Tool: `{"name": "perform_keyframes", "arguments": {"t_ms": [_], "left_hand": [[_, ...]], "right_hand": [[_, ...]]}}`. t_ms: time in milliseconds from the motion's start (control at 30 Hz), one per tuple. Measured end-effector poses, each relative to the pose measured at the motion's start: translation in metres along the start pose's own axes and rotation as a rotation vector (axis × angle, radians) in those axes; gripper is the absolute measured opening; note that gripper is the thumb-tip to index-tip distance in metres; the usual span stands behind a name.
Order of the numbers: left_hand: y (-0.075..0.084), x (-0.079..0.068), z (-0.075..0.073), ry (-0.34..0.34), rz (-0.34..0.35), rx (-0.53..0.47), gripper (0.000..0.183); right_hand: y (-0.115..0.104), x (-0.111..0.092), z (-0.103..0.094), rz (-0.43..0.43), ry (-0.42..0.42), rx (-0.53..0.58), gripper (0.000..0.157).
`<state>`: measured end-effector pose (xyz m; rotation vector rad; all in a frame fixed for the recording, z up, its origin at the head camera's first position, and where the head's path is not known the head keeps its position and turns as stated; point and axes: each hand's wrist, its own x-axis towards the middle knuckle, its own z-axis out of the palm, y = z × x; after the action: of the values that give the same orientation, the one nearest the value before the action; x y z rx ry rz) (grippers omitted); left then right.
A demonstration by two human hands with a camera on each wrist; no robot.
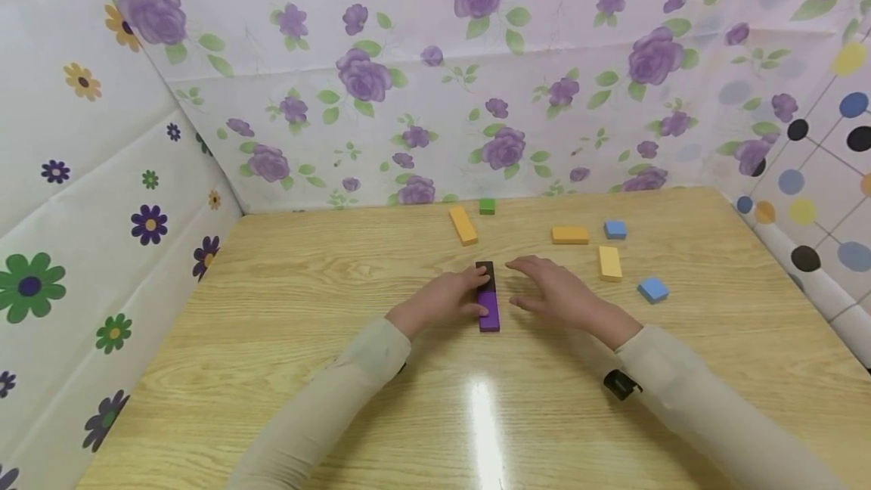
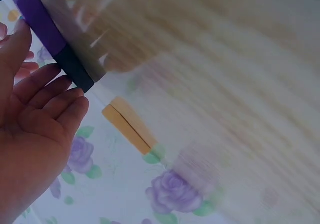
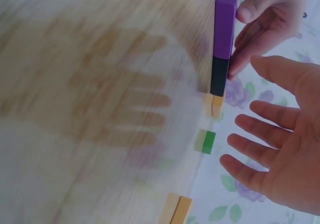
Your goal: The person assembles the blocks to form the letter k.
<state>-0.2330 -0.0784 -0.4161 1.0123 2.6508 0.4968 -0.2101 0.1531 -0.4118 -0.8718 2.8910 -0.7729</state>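
Note:
On the wooden table (image 1: 286, 369), a black block (image 1: 485, 267) and a purple block (image 1: 490, 323) lie end to end in one line, the black one farther away. My left hand (image 1: 442, 299) is at their left side, its fingers touching the black block and its thumb on the purple one. In the left wrist view those fingers are only loosely bent along the blocks' side. Just right of the pair, my right hand (image 1: 561, 295) hovers with fingers spread and holds nothing; the right wrist view shows a gap between it and the blocks.
Beyond the hands lie an orange block (image 1: 463, 225) and a small green block (image 1: 487, 206). To the right are another orange block (image 1: 570, 235), a light yellow block (image 1: 609, 264) and two blue blocks, one far (image 1: 615, 230), one nearer (image 1: 653, 290). Flowered cloth (image 1: 435, 127) hangs behind.

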Motion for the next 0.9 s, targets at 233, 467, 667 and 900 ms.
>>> {"name": "perform_keyframes", "arguments": {"t_ms": [233,467,667,900], "left_hand": [[0.000,-0.001,0.001,0.021,0.018,0.016,0.063],[0.000,-0.001,0.002,0.022,0.016,0.006,0.063],[-0.001,-0.003,0.003,0.009,-0.008,-0.024,0.064],[-0.003,0.000,0.003,0.037,0.036,-0.032,0.063]], "right_hand": [[0.005,0.001,0.000,-0.002,0.002,0.003,0.057],[0.010,0.007,0.000,-0.010,-0.032,0.038,0.057],[0.017,0.021,-0.001,-0.044,-0.026,0.113,0.054],[0.028,0.048,-0.004,-0.049,0.004,0.206,0.050]]}}
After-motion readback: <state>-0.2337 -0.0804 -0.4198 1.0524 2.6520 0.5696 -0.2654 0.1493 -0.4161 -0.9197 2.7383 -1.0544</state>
